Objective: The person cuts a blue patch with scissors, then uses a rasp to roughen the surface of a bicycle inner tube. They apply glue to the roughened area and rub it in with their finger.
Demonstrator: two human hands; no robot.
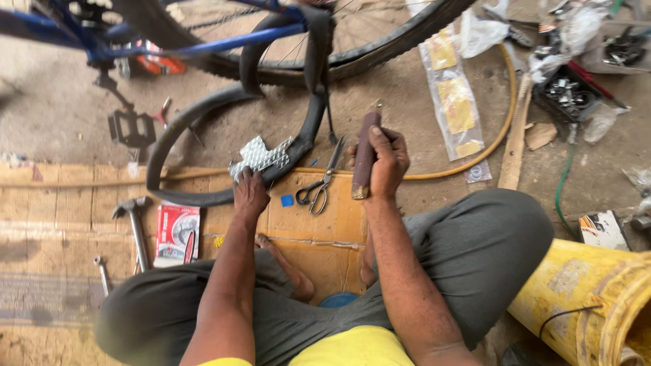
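Cardboard (319, 230) lies flat on the ground, and the person sits on it with crossed legs in grey trousers. The left hand (249, 193) presses down on a black inner tube (203, 135), which curves in a big loop in front of the knees and goes up to the bicycle wheel (380, 47). Fingers of this hand are bent over the tube, just beside a shiny patterned metal piece (261, 156) that touches the tube. The right hand (388, 163) is closed around a dark brown stick-like tool (364, 156), held almost upright above the edge of the cardboard.

Between the two hands, scissors (324, 183) lie on the cardboard, with the handles toward the person, and a small blue square (287, 200) is just beside them. On the left side lie a hammer (135, 227) and a red and white packet (176, 234). A yellow hose (498, 129) curves over the dirt floor on the right, near clear plastic bags with yellow contents (451, 95). A yellow barrel (590, 298) lies on its side next to the right knee. A blue bicycle frame (169, 47) stands at the top.
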